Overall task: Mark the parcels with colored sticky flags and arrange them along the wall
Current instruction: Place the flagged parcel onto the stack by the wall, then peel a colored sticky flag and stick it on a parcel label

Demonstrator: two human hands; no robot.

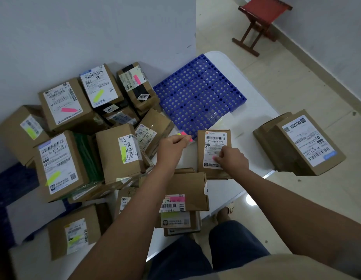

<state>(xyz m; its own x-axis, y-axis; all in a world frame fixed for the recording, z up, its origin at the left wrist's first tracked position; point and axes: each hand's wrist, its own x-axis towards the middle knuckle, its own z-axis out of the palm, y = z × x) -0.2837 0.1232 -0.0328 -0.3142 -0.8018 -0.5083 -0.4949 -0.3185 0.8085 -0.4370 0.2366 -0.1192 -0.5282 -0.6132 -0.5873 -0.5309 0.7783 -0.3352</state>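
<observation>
White table edge beside right hand, parcel.

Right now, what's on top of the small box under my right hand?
The small box carries a white shipping label. Your right hand presses a pink flag onto it. Your fingers cover most of the flag.

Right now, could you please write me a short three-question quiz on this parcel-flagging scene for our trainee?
1. True or false: the right hand presses a pink flag onto the flat parcel.
2. The left hand pinches: A) sticky flags B) scissors C) tape.
3. What colour is the perforated tray?

Key: 1 true; 2 A; 3 blue.
</observation>
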